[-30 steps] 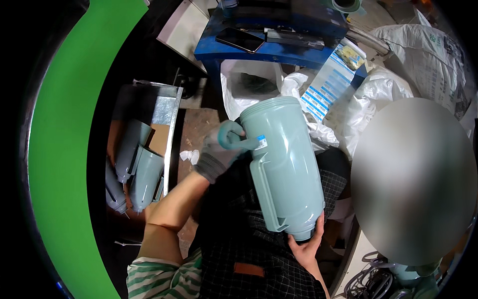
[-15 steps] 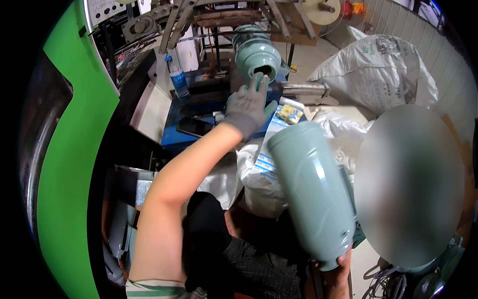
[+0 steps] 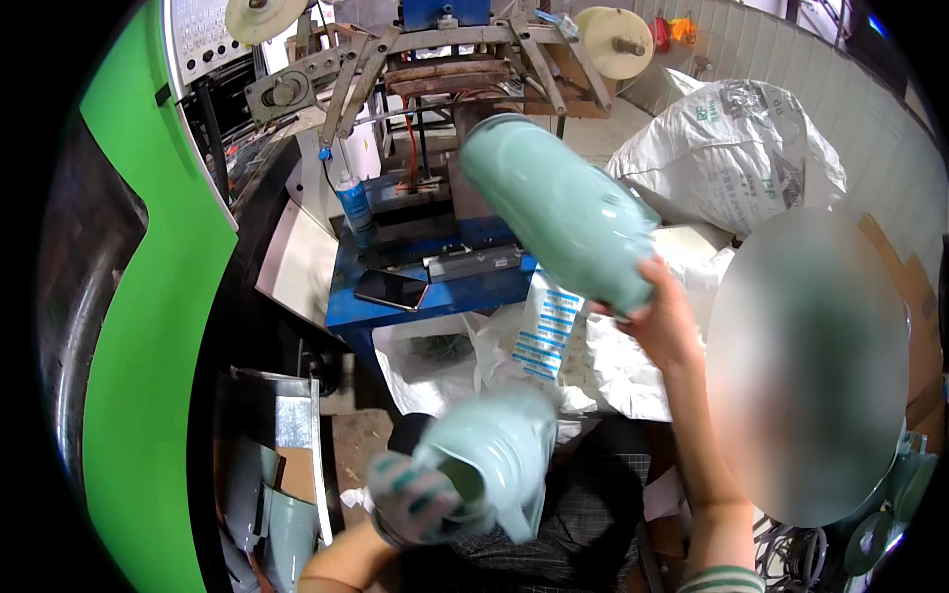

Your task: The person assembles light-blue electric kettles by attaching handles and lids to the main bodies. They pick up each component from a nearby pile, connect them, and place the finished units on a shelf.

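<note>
My left hand, in a grey glove with green marks, is low over my lap. It is closed at the dark opening of a pale green thermos shell, which has a handle-like part on its side; both are smeared by motion. My bare right hand is raised and grips the near end of a second pale green thermos shell. That shell is long, glossy and tilted, its far end up and to the left. It hangs before the metal arms of a machine, apart from the first shell.
A blue bench bears a phone and a clear bottle. White sacks stand at the far right. A green panel runs along the left. A bin at lower left holds grey-green pieces.
My left hand has drawn one thermos shell off the machine and back to my lap. My right hand has lifted the other up and forward, toward the machine.
</note>
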Demonstrator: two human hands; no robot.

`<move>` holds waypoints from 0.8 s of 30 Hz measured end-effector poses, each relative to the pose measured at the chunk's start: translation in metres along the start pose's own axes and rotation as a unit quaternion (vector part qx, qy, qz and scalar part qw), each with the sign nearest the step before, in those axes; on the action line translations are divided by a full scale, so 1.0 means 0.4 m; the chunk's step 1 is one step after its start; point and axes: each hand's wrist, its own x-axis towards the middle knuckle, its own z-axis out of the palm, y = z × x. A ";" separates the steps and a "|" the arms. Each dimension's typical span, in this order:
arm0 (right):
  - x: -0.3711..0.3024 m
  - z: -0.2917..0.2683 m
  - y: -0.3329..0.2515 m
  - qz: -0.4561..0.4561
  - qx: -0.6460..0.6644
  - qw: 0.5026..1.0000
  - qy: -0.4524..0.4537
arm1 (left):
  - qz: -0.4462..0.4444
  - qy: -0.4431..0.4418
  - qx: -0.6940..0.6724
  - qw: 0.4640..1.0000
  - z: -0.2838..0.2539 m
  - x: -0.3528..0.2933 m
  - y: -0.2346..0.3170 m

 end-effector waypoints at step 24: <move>-0.522 -0.422 0.286 -0.243 -0.441 0.752 0.425 | 0.036 -0.180 -0.209 0.961 0.108 -0.061 0.072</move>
